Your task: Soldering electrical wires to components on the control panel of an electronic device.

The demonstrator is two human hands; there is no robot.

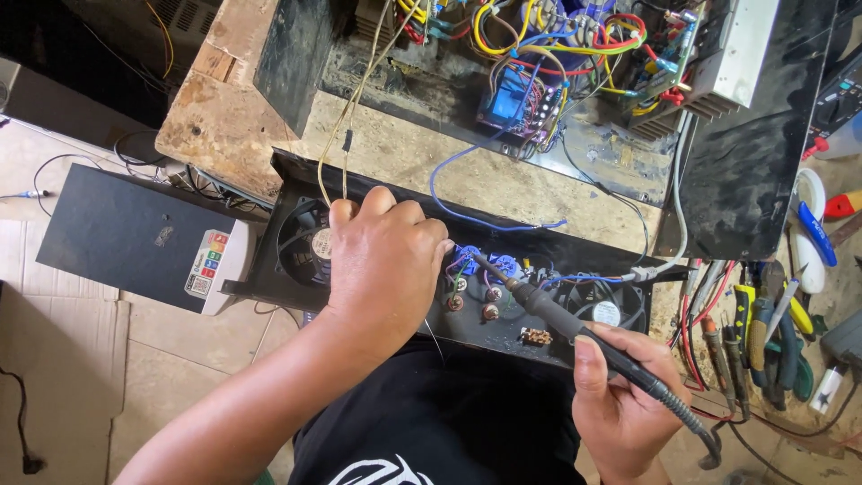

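Bright, even daylight; sharp focus, soft shadows.

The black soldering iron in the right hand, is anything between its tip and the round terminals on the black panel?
Nothing visible blocks it. The black soldering iron, held by the right hand, points its tip at the round terminals on the black metal panel. The left hand rests beside them, left of the tip's path.

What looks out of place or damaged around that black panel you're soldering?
A blue wire lies loose across the worn, chipped wooden bench, its end free. Hand tools sit jumbled at the right. The left hand steadies the black panel; the right hand holds the soldering iron.
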